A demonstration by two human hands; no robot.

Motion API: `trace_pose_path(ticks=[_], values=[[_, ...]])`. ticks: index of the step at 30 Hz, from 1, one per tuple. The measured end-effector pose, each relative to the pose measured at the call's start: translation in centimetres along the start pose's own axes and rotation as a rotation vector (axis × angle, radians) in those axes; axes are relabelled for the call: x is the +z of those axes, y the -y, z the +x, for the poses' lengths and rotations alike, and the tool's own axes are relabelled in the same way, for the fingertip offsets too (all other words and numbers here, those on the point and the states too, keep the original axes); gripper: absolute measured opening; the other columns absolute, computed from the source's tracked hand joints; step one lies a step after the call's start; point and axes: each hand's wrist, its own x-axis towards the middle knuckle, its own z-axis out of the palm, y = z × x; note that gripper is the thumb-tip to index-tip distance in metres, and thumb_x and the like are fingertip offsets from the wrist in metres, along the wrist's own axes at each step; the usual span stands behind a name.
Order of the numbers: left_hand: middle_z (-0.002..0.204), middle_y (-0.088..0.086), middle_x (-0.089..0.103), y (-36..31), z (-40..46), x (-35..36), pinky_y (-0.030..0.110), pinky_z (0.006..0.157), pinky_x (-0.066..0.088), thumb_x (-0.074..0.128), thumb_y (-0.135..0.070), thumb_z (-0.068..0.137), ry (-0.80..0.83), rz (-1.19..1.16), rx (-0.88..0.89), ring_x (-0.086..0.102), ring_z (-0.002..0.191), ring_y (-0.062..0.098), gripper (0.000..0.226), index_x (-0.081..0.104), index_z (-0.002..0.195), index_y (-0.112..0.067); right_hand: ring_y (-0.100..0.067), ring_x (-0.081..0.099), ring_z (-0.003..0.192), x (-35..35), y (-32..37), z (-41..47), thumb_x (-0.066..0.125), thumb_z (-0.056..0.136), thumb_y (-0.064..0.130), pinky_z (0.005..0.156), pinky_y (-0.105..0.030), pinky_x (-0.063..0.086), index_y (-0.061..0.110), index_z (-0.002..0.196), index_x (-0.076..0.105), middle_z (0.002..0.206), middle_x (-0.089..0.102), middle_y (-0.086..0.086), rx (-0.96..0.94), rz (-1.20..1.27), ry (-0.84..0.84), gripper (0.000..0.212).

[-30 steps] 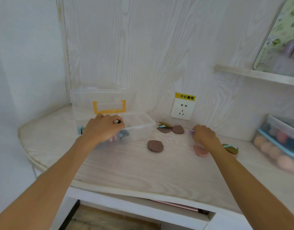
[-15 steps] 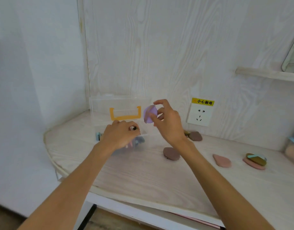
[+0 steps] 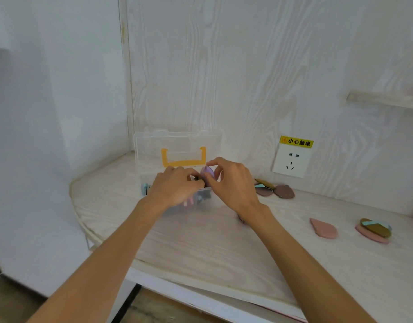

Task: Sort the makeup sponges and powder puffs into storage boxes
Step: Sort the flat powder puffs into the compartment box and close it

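A clear storage box with an orange-handled lid propped open stands at the desk's back left. My right hand pinches a purple powder puff over the box's open top. My left hand rests on the box's front, fingers curled around puffs inside it. Brown puffs lie below the wall socket. A pink puff and an olive puff stacked on a pink one lie to the right.
A wall socket with a yellow warning label sits behind the desk. A narrow shelf juts from the wall at upper right. The desk's curved front edge runs below my arms.
My right hand picked up the purple puff from the desk's right part and carried it left and down to the box. The camera turned left, so the right-hand box left the view.
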Motion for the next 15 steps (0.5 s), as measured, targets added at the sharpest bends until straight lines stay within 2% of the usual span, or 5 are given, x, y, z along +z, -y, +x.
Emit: trace_pose_path(ticks=[3, 8, 11, 15], values=[[0.091, -0.004, 0.07, -0.04, 0.06, 0.06, 0.035, 0.086, 0.041, 0.04, -0.051, 0.092, -0.006, -0.015, 0.012, 0.054, 0.099, 0.018, 0.034, 0.067, 0.104, -0.035, -0.01, 0.056, 0.073, -0.13, -0.33, -0.15, 0.049, 0.093, 0.034, 0.054, -0.015, 0.032, 0.029, 0.097, 0.072, 0.081, 0.063, 0.005, -0.023, -0.027, 0.05, 0.024], [0.086, -0.003, 0.07, 0.11, 0.08, 0.21, 0.029, 0.073, 0.04, 0.04, -0.058, 0.09, -0.026, -0.02, 0.026, 0.059, 0.085, 0.017, 0.042, 0.07, 0.1, -0.029, -0.008, 0.052, 0.073, -0.45, -0.72, 0.06, 0.054, 0.089, 0.046, 0.053, -0.014, 0.031, 0.03, 0.102, 0.071, 0.084, 0.061, 0.007, 0.025, -0.037, 0.11, 0.027], [0.094, -0.002, 0.069, -0.11, 0.01, 0.13, 0.028, 0.075, 0.041, 0.043, -0.053, 0.091, -0.036, -0.004, 0.027, 0.058, 0.086, 0.017, 0.038, 0.068, 0.105, -0.029, -0.007, 0.05, 0.075, -0.51, -0.71, 0.13, 0.057, 0.087, 0.034, 0.055, -0.014, 0.033, 0.033, 0.117, 0.063, 0.093, 0.057, 0.007, 0.003, -0.007, 0.121, 0.031], [0.106, -0.002, 0.067, -0.17, -0.05, 0.08, 0.031, 0.084, 0.044, 0.042, -0.056, 0.091, -0.02, 0.014, -0.001, 0.057, 0.098, 0.018, 0.043, 0.065, 0.113, -0.028, -0.007, 0.05, 0.079, -0.27, -0.19, -0.09, 0.046, 0.092, 0.032, 0.057, -0.014, 0.032, 0.033, 0.114, 0.065, 0.096, 0.057, 0.006, -0.012, 0.006, 0.17, 0.028]])
